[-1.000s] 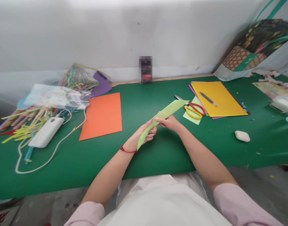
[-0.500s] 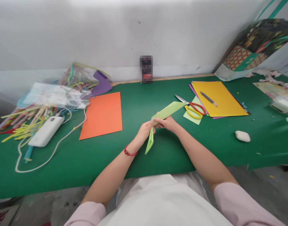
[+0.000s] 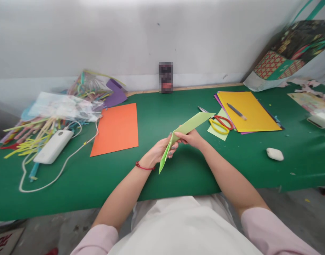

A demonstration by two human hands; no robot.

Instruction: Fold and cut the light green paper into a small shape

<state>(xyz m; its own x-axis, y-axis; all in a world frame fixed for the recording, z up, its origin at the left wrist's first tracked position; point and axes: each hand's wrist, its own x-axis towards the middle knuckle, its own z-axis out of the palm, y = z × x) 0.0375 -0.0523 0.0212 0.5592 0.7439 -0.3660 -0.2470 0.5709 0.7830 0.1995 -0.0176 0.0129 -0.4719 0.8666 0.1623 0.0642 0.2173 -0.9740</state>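
Between my two hands, above the table, is a light green folded paper (image 3: 194, 122). It is bent near its middle, with one length slanting up to the right and a narrower end pointing down toward me. My left hand (image 3: 161, 148) curls around the paper at the bend, its fingertips showing beneath. My right hand (image 3: 192, 139) pinches the lower edge of the longer length. Scissors (image 3: 220, 126) with red and yellow handles lie just beyond its far end, which covers part of the blades. Under the scissors is a light green paper scrap (image 3: 221, 134).
An orange sheet (image 3: 117, 129) lies at left, near a white power bank (image 3: 53, 146) with a cable and many paper strips (image 3: 27, 143). At right are stacked sheets with a yellow one (image 3: 255, 113) on top, a pen (image 3: 237, 111) and a white case (image 3: 275, 154). A phone-like object (image 3: 166, 78) leans on the wall.
My left hand has shifted slightly left and its fingers have loosened from the pinch at the bend. The paper's lower end has swung a little left, and its upper end reaches further right.
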